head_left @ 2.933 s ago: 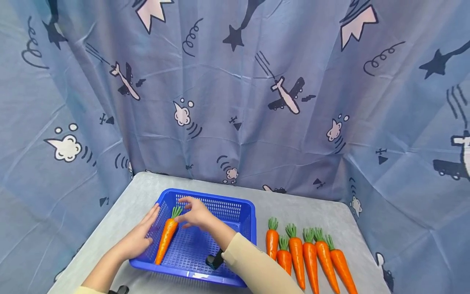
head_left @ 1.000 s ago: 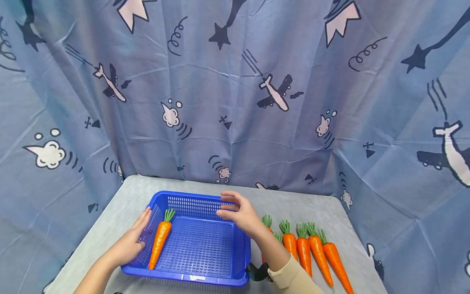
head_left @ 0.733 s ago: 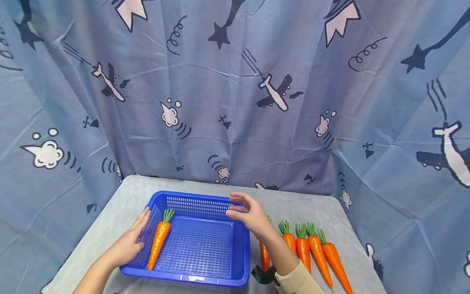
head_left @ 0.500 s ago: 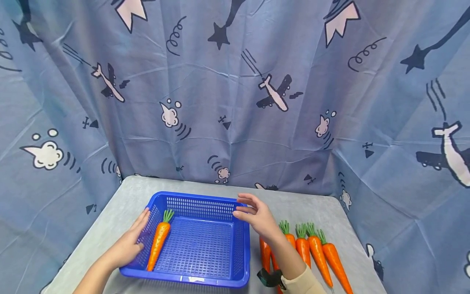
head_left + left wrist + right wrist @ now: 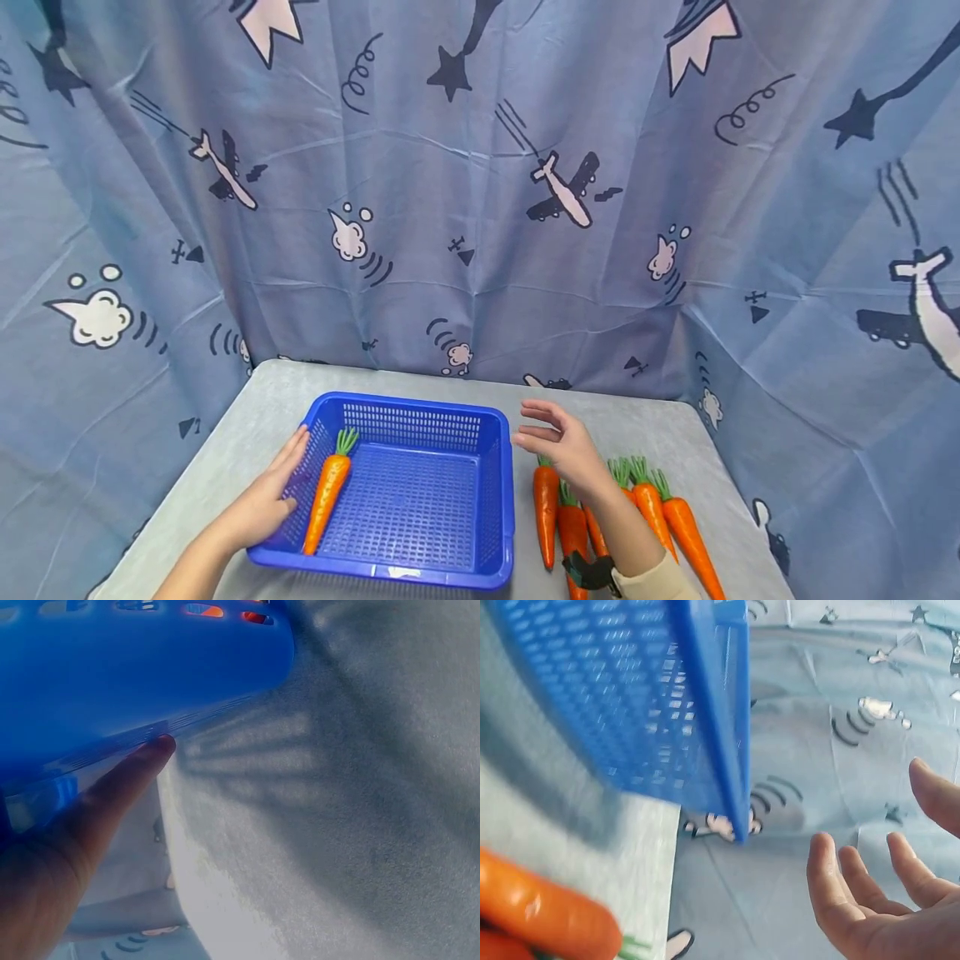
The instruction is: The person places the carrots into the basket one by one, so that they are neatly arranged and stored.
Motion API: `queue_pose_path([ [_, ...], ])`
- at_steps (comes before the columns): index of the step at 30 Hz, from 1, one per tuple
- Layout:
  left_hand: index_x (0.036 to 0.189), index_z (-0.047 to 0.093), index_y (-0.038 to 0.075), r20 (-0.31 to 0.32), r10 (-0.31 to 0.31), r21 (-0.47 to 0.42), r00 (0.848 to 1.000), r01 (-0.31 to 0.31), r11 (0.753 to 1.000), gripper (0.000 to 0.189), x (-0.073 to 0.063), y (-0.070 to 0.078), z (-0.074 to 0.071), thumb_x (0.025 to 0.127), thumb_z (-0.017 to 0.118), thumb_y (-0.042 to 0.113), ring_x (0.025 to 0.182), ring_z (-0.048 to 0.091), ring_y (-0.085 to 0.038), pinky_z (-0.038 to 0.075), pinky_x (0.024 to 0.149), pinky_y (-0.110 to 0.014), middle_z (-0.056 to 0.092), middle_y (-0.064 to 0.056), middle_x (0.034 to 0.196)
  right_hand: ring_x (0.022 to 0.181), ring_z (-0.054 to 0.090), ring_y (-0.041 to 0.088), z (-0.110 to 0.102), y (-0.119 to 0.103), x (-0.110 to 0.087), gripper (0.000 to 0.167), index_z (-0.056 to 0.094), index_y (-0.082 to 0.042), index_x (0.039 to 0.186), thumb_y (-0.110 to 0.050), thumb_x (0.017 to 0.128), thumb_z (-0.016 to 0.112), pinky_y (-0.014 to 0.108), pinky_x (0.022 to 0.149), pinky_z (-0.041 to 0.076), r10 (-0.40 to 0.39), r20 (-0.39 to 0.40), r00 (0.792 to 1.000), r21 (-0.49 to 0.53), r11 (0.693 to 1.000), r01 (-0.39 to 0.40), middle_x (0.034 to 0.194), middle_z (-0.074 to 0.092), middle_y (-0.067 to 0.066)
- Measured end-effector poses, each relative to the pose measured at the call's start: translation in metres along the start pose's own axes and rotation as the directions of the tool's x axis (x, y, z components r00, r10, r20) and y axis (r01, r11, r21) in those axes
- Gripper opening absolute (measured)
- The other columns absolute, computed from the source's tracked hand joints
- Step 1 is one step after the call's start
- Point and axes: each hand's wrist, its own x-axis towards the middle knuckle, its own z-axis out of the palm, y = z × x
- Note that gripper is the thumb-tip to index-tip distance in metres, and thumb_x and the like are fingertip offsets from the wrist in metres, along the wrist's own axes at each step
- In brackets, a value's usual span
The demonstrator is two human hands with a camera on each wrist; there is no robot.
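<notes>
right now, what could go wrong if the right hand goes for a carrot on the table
The loose carrots lie close together, so grasping one might shift its neighbours. The right forearm hides parts of several in the head view, so one could get nudged unnoticed.

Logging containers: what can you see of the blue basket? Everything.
The blue basket is rectangular, open-topped and plastic-looking, with a smooth rim, slotted walls and a perforated floor. It stands upright on the grey table. One carrot lies inside near its left wall, leaves toward the far side. The left hand touches its left side; the right hand doesn't.
</notes>
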Motion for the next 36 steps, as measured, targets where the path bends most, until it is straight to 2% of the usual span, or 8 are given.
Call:
queue_pose_path([
  [6, 0.161, 0.016, 0.001, -0.003, -0.021, -0.003, 1.0, 0.021, 1.0, 0.093, -0.002, 0.001, 0.001, 0.078, 0.054, -0.015, 0.151, 0.011, -0.052, -0.001, 0.1, 0.0, 0.003, -0.018, 0.17, 0.13, 0.058, 0.035, -0.024, 0.014, -0.004, 0.056, 0.052, -0.011, 0.143, -0.017, 0.091, 0.073, 0.036, 0.099, 0.055, -0.043, 0.021, 0.999, -0.002, 0.999, 0.043, 0.146, 0.053, 0.016],
  [13, 0.16, 0.017, -0.002, -0.008, -0.001, -0.008, 1.0, 0.001, 1.0, 0.092, -0.002, -0.001, 0.002, 0.077, 0.055, -0.017, 0.15, 0.012, -0.053, -0.001, 0.099, 0.004, 0.005, -0.02, 0.169, 0.133, 0.055, 0.037, -0.044, 0.024, -0.015, 0.058, 0.049, -0.012, 0.145, -0.02, 0.093, 0.072, 0.046, 0.105, 0.051, -0.031, -0.004, 1.0, -0.061, 0.998, 0.03, 0.149, 0.051, 0.015],
  [21, 0.161, 0.016, 0.002, -0.003, -0.015, 0.009, 1.0, 0.015, 1.0, 0.093, -0.002, -0.003, -0.001, 0.079, 0.055, -0.016, 0.151, 0.012, -0.051, -0.001, 0.1, 0.001, 0.004, -0.016, 0.17, 0.133, 0.055, 0.035, -0.065, 0.037, -0.02, 0.059, 0.048, -0.014, 0.147, -0.022, 0.094, 0.071, 0.028, 0.097, 0.055, -0.005, -0.045, 0.999, -0.072, 0.997, 0.002, 0.149, 0.05, 0.012],
  [27, 0.161, 0.016, 0.001, -0.005, -0.007, 0.005, 1.0, 0.007, 1.0, 0.093, 0.001, -0.003, 0.001, 0.078, 0.055, -0.016, 0.151, 0.011, -0.051, -0.001, 0.099, 0.003, 0.004, -0.017, 0.17, 0.134, 0.054, 0.037, -0.078, 0.04, -0.028, 0.065, 0.046, -0.013, 0.149, -0.031, 0.093, 0.072, 0.028, 0.096, 0.055, 0.026, -0.097, 0.995, -0.121, 0.992, -0.038, 0.152, 0.048, 0.014],
  [29, 0.161, 0.016, 0.002, 0.006, -0.021, -0.001, 1.0, 0.021, 1.0, 0.093, 0.001, -0.002, 0.002, 0.079, 0.054, -0.016, 0.152, 0.011, -0.05, -0.001, 0.103, -0.001, 0.003, -0.016, 0.17, 0.134, 0.054, 0.035, -0.084, 0.041, -0.032, 0.065, 0.046, -0.014, 0.15, -0.033, 0.093, 0.071, 0.027, 0.096, 0.055, 0.049, -0.115, 0.992, -0.131, 0.989, -0.064, 0.153, 0.047, 0.013],
  [31, 0.162, 0.015, 0.003, 0.019, -0.041, -0.008, 0.999, 0.041, 0.999, 0.092, 0.002, -0.001, 0.003, 0.08, 0.054, -0.015, 0.152, 0.009, -0.049, 0.001, 0.111, -0.011, 0.002, -0.015, 0.171, 0.134, 0.055, 0.032, -0.089, 0.043, -0.036, 0.065, 0.045, -0.014, 0.15, -0.034, 0.093, 0.071, 0.025, 0.095, 0.055, 0.071, -0.133, 0.989, -0.126, 0.988, -0.088, 0.153, 0.047, 0.012],
  [34, 0.162, 0.014, 0.004, 0.024, -0.06, -0.004, 0.998, 0.06, 0.998, 0.092, 0.002, 0.0, 0.002, 0.081, 0.054, -0.015, 0.153, 0.009, -0.047, 0.004, 0.114, -0.022, 0.002, -0.014, 0.171, 0.131, 0.058, 0.024, -0.097, 0.047, -0.04, 0.066, 0.045, -0.013, 0.15, -0.036, 0.093, 0.07, 0.02, 0.092, 0.055, 0.088, -0.154, 0.984, -0.125, 0.986, -0.108, 0.153, 0.047, 0.012],
  [36, 0.162, 0.014, 0.004, 0.021, -0.058, 0.001, 0.998, 0.058, 0.998, 0.092, 0.002, 0.001, 0.001, 0.081, 0.054, -0.015, 0.153, 0.009, -0.047, 0.004, 0.114, -0.021, 0.002, -0.014, 0.171, 0.127, 0.06, 0.018, -0.101, 0.05, -0.043, 0.067, 0.045, -0.013, 0.15, -0.037, 0.093, 0.071, 0.019, 0.091, 0.055, 0.096, -0.17, 0.981, -0.12, 0.986, -0.118, 0.152, 0.048, 0.011],
])
